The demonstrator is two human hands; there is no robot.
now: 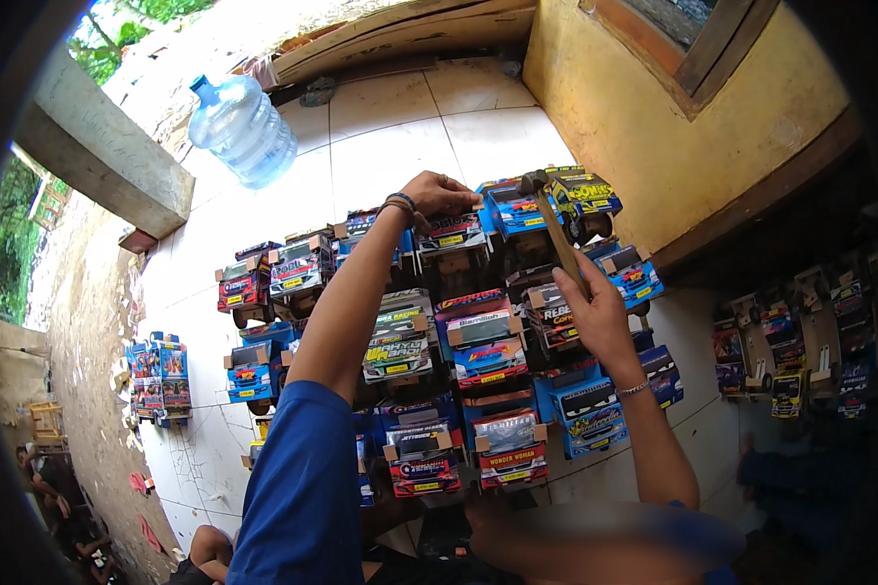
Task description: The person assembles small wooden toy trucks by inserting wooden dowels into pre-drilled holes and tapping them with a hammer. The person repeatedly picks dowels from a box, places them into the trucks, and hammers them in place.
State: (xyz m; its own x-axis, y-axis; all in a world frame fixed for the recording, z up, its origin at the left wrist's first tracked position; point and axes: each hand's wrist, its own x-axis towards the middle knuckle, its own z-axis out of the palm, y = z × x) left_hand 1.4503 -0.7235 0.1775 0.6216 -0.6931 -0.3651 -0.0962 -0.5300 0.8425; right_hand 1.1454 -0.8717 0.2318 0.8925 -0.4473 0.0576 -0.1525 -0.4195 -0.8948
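Observation:
My right hand (595, 310) grips a hammer (559, 234) by its wooden handle. The dark hammer head lies over a blue toy bus (524, 216) in the far row. My left hand (446, 198) reaches to that same row, its fingers pinched together at the blue bus's left front corner, beside a small brown tab. Whatever is between those fingertips is too small to make out. Just below the left hand is a dark toy bus (456, 234). A black and yellow toy bus (587, 195) stands at the row's right end.
Several rows of colourful toy buses, including a red one (513, 460), fill the tiled floor (390, 136). A blue water jug (244, 132) stands at the far left. More toy vehicles (788, 341) sit at right, by the yellow wall (693, 146). People (54, 478) sit at lower left.

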